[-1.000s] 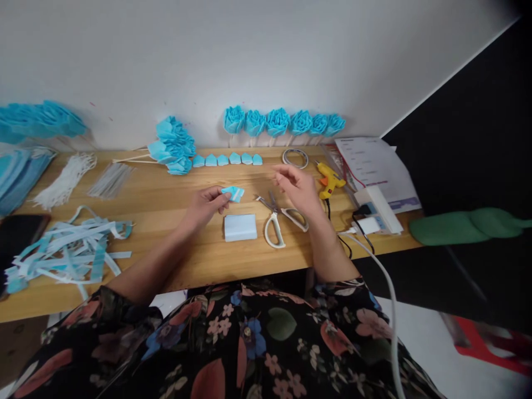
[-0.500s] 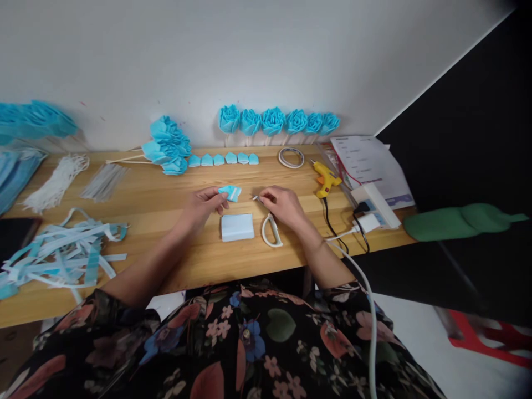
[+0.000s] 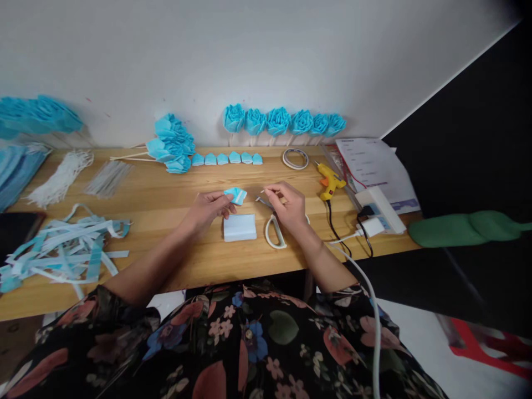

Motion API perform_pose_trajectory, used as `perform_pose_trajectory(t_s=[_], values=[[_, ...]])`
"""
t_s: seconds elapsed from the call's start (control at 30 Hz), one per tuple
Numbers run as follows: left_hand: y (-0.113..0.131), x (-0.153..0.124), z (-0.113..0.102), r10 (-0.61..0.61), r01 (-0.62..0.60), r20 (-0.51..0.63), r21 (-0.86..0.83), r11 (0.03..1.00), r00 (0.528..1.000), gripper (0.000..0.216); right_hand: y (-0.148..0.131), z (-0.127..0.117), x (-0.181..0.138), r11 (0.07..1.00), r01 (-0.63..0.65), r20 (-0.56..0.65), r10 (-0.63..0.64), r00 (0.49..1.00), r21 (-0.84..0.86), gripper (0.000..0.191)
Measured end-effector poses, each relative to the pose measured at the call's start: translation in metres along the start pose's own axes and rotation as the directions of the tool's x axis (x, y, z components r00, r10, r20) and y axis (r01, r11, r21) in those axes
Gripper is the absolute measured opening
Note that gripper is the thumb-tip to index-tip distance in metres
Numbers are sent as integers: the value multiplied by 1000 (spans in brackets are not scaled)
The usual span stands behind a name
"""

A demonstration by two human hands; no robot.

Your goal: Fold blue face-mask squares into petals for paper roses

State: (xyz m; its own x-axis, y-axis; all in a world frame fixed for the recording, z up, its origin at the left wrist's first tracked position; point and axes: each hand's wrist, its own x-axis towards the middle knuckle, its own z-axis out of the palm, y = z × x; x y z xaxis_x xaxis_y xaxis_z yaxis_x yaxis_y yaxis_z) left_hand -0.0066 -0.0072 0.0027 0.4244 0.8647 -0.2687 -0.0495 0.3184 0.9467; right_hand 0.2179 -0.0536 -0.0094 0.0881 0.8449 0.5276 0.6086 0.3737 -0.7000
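My left hand [image 3: 214, 208] is closed, pinching a folded light-blue fabric petal [image 3: 236, 195] with a white strip across it. Just to its right, my right hand [image 3: 287, 204] is closed too, with a tiny pale strip [image 3: 263, 192] at its fingertips. Scissors with white handles [image 3: 275, 233] lie on the table below and partly behind my right hand; their blade tips show past the fingers. A stack of pale-blue fabric pieces [image 3: 240, 228] rests in front of my left hand.
Several blue petals [image 3: 223, 159] line the table's back below blue fabric roses [image 3: 278, 121]. Right of them are a tape roll [image 3: 295, 159], a yellow glue gun [image 3: 330, 182] and a power strip [image 3: 380, 208] with cables. Cut strips [image 3: 68, 249] pile up at left.
My right fingers have risen slightly off the scissors, and a second handle now shows beside the hand. My left hand still holds the petal. The view has shifted a little.
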Motion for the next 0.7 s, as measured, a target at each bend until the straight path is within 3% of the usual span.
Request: perform_pose_trajectory(t_s=[0.13, 0.23, 0.4, 0.7], values=[[-5, 0, 1, -16, 16, 25, 19, 1000, 1000, 35, -14, 2, -3, 956, 280, -62, -286, 956, -89, 10], [-8, -1, 2, -30, 29, 64, 17, 999, 998, 33, -16, 4, -5, 917, 363, -8, -370, 929, -162, 13], [-9, -2, 4, -47, 47, 99, -1, 999, 994, 33, -17, 7, -7, 857, 428, 30, -439, 898, -287, 12], [-9, -4, 6, -59, 61, 107, -11, 998, 992, 31, -11, 10, -9, 893, 405, 61, -401, 914, -194, 12]])
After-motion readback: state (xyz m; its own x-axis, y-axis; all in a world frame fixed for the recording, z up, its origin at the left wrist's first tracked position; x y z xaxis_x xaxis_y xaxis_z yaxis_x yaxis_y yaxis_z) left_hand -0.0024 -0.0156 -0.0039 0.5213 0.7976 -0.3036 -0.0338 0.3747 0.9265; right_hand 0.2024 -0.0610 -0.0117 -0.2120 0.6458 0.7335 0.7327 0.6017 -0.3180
